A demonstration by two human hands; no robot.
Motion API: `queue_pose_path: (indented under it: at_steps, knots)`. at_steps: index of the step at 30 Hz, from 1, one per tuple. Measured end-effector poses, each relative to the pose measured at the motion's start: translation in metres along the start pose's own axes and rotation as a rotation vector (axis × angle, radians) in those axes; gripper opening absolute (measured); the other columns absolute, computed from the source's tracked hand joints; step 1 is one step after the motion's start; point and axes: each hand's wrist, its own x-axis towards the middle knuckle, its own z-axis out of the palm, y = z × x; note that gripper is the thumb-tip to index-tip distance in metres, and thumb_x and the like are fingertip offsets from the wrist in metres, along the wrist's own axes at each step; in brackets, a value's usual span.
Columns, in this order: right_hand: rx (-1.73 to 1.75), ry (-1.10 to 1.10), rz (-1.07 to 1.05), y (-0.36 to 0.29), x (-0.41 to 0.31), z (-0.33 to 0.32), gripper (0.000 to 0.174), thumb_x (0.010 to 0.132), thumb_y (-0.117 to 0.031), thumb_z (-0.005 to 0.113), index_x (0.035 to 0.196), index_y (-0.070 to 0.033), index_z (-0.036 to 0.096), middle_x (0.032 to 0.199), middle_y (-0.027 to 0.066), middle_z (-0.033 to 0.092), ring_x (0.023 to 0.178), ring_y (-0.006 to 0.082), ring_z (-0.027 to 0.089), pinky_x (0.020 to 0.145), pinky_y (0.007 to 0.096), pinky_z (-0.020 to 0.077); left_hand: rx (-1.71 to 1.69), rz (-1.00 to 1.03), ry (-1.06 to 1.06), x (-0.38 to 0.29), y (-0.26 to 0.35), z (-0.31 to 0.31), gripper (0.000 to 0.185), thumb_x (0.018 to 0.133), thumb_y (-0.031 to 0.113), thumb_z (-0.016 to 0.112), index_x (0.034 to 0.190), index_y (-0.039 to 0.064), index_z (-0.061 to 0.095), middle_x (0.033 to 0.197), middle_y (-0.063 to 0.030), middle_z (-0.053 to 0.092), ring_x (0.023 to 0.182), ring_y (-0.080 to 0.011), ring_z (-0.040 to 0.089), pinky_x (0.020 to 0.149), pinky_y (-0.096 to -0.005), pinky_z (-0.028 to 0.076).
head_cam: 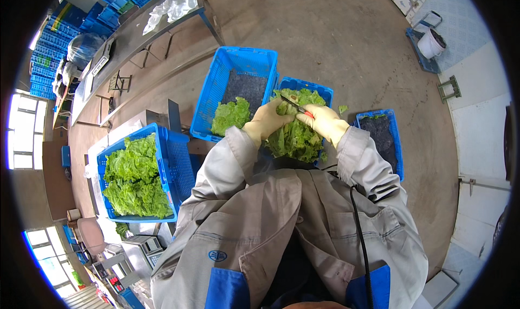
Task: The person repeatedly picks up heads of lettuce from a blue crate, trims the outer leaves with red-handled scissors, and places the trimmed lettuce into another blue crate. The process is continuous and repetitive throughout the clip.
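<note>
My left hand (268, 122), in a pale rubber glove, is on a head of leafy green lettuce (301, 95) above a blue plastic crate (326, 89). My right hand (326, 122), gloved the same way, grips a knife (291, 102) with a red handle and a dark blade. The blade lies across the lettuce near its brownish cut stem end, pointing towards my left hand. More loose lettuce leaves (296, 140) fill the crate beneath my hands. Left of it, another blue crate (211, 81) holds one lettuce head (231, 116) on a dark lining.
To the left stands a raised blue crate (136, 219) of lettuce heads. A smaller blue crate (394, 122) with a dark lining sits right, and a leaf scrap (343, 108) lies on the concrete floor (325, 37). A long metal table (134, 32) stands far left. A black cable (359, 236) hangs over my jacket.
</note>
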Motion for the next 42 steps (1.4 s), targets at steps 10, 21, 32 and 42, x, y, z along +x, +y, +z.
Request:
queue_pose_path:
  at_steps: [10, 21, 32, 42]
  knots:
    - [0.167, -0.041, 0.389, 0.095, -0.014, 0.024, 0.049, 0.1, -0.041, 0.068, 0.128, 0.0, 0.067, 0.11, 0.0191, 0.075, 0.097, 0.0298, 0.07, 0.087, 0.0409, 0.0548, -0.319, -0.007, -0.074, -0.015, -0.009, -0.049, 0.066, 0.084, 0.009, 0.084, 0.144, 0.002, 0.057, 0.12, -0.0096, 0.073, 0.105, -0.015, 0.068, 0.09, -0.0306, 0.056]
    - [0.549, -0.087, 0.099, -0.021, 0.021, 0.003, 0.059, 0.085, -0.021, 0.086, 0.133, 0.0, 0.061, 0.118, 0.0088, 0.068, 0.106, 0.017, 0.062, 0.096, 0.0324, 0.0494, -0.155, 0.099, -0.093, 0.004, -0.021, -0.021, 0.065, 0.086, 0.021, 0.083, 0.142, 0.0, 0.056, 0.123, -0.0164, 0.072, 0.109, -0.0244, 0.07, 0.094, -0.0362, 0.055]
    - [0.357, 0.033, 0.176, -0.024, 0.016, -0.009, 0.05, 0.084, -0.019, 0.086, 0.126, -0.001, 0.068, 0.113, 0.0088, 0.071, 0.102, 0.018, 0.065, 0.094, 0.0317, 0.0513, 0.102, 0.165, 0.008, 0.007, 0.021, -0.027, 0.029, 0.087, 0.008, 0.075, 0.116, 0.003, 0.074, 0.103, -0.0146, 0.077, 0.085, -0.017, 0.07, 0.074, -0.0341, 0.057]
    - [0.427, 0.164, 0.126, 0.038, 0.0, -0.045, 0.051, 0.084, -0.008, 0.084, 0.131, -0.001, 0.067, 0.114, 0.0031, 0.072, 0.103, 0.0126, 0.065, 0.095, 0.0282, 0.0521, -0.475, 0.062, 0.112, 0.031, -0.014, -0.051, 0.015, 0.093, 0.003, 0.072, 0.108, 0.001, 0.073, 0.1, -0.0061, 0.075, 0.088, -0.0114, 0.067, 0.079, -0.0259, 0.054]
